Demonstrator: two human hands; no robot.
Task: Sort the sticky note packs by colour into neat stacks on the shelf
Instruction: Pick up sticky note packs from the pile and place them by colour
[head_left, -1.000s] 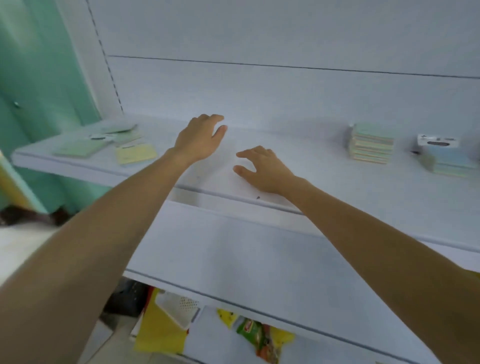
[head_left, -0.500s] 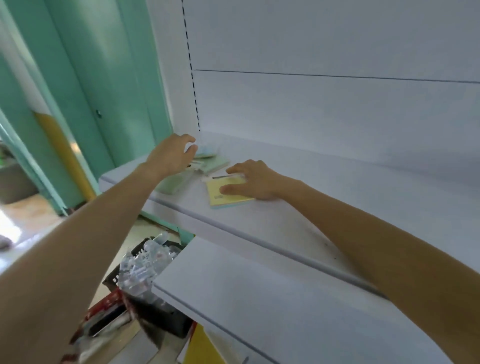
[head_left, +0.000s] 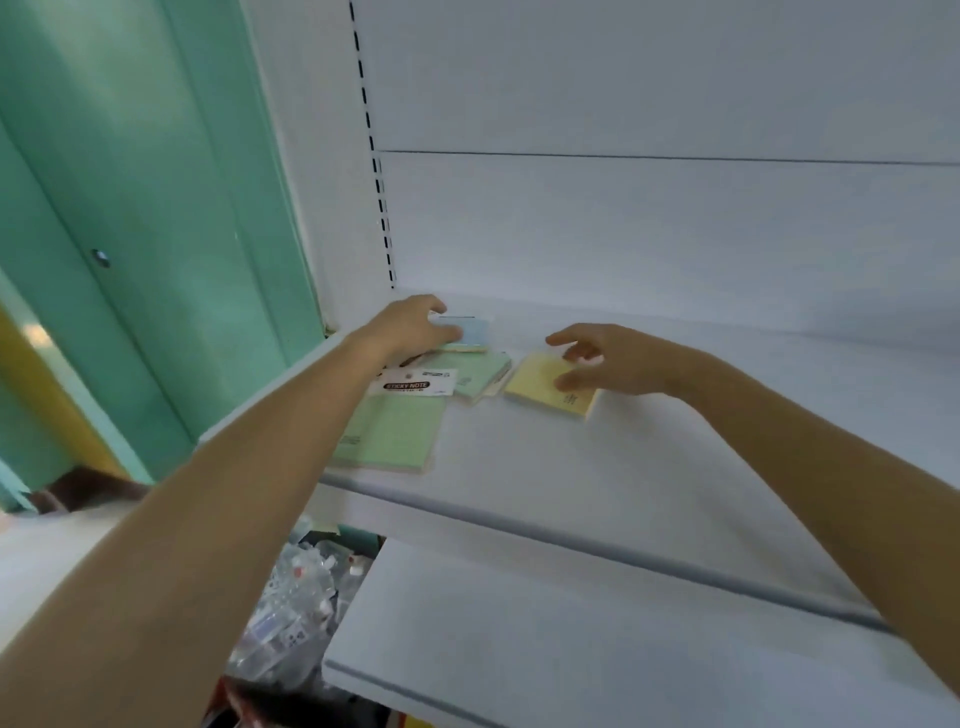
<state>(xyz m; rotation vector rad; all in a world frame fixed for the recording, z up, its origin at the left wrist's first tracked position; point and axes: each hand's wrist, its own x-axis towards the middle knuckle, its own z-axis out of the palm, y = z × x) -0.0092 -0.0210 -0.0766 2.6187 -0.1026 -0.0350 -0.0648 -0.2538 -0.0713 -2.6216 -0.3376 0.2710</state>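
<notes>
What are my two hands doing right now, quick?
Left hand: fingers closed around the blue pack at the back.
Right hand: open, fingers spread over the yellow pack, not gripping it.

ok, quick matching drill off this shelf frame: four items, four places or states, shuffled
Items:
1. yellow pack
2. blue pack
3. large green pack
4. STICKY NOTE label

Places or states:
A. nearest the shelf's front edge, under the left forearm
B. under the right hand's fingers
C. white card lying between the green packs
D. at the back, at the left hand's fingertips

Pairs: 1-B, 2-D, 3-A, 4-C
</notes>
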